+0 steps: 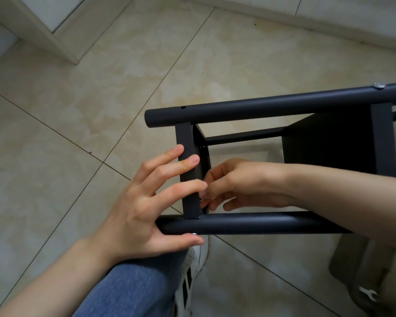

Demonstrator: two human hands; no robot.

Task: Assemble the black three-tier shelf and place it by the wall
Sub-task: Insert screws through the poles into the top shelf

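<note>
Spreading straight fingers, the left hand (133, 209) is pressing the black metal shelf's flat crossbar (184, 138); the right hand (234, 181) is curling its grip behind it, perhaps pinching something.

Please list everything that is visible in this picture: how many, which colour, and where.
shelf frame: one, black, on its side on the floor
round tubes: two, black, the frame's far and near sides
end bar: one, black, joining the tubes at the left
screw: one, silver, on the far tube, right edge
wrench: one, pale, bottom right, blurred
floor: beige tiles
wall: white, top
shoe: one, white with black stripes, bottom centre
jeans leg: one, blue, bottom
left hand: fingers spread on the end bar, thumb against the near tube
right hand: fingers curled at the end bar's inner side; whether they hold anything is hidden
</note>
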